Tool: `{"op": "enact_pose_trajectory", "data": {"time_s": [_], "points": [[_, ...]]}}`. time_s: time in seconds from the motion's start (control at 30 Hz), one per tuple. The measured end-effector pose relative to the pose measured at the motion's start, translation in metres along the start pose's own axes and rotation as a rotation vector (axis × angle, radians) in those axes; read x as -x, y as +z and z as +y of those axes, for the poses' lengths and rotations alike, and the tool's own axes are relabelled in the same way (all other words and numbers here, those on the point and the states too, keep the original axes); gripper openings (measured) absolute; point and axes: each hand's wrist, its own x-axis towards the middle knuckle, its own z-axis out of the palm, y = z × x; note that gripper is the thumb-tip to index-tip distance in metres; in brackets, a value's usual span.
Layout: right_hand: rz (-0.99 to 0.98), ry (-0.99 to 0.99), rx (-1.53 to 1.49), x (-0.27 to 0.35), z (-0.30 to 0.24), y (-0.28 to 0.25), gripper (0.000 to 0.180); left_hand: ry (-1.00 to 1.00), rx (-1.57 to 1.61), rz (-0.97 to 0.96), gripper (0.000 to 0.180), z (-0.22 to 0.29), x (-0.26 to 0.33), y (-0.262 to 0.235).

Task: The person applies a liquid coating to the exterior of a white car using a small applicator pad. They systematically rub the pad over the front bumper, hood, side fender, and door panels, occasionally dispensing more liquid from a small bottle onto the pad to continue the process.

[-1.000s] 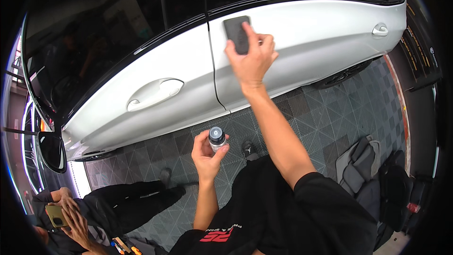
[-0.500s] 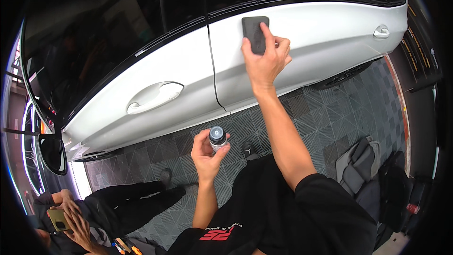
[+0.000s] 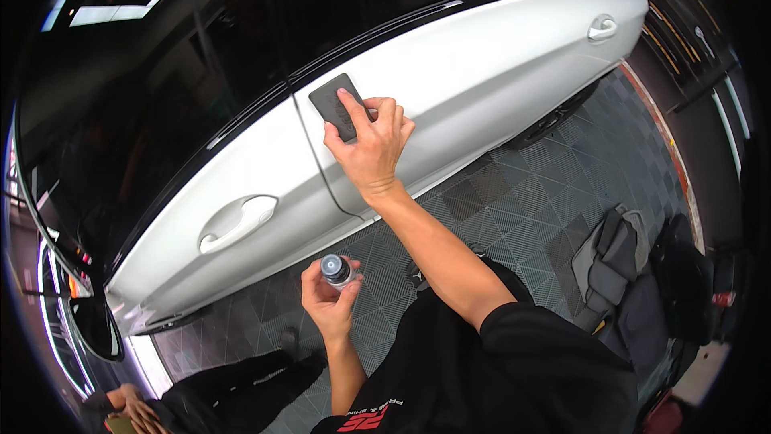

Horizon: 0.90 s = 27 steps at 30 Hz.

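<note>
Seemingly wiping, your right hand (image 3: 374,149) grips a dark block (image 3: 329,105) against the door (image 3: 450,69) beneath it (left hand (image 3: 327,303) clasping a bottle (image 3: 334,268)), the next stroke wanting even pressure.

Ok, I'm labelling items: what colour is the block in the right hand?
The block is dark grey, shown best in the head view.

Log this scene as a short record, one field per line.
Right hand: the right hand grips a dark grey block-shaped pad, fingers spread over it
Pad position: against the white rear door, near that door's front edge
Left hand: the left hand holds a small dark-capped bottle, apart from the car
Floor: grey patterned tiles
Right side: heaped grey items, kind unclear
Lower left: another person's hand
</note>
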Motion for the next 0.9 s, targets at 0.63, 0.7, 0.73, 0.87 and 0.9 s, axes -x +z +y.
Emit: {"op": "enact_pose_trajectory", "data": {"time_s": [0.63, 0.7, 0.73, 0.87, 0.9], "points": [[0.082, -0.020, 0.179, -0.103, 0.133, -0.059, 0.044, 0.006, -0.044, -0.087, 0.048, -0.007, -0.027, 0.087], [0.077, -0.029, 0.182, -0.115, 0.151, -0.067, 0.043, 0.004, -0.044, -0.096, 0.048, -0.010, -0.031, 0.103], [0.077, -0.028, 0.190, -0.121, 0.161, -0.071, 0.043, 0.004, -0.051, -0.096, 0.048, -0.012, -0.033, 0.112], [0.084, -0.026, 0.219, -0.153, 0.203, -0.093, 0.043, 0.008, -0.033, -0.138, 0.050, -0.021, -0.043, 0.156], [0.088, -0.025, 0.226, -0.162, 0.216, -0.099, 0.043, 0.015, -0.012, -0.155, 0.052, -0.024, -0.046, 0.169]]}}
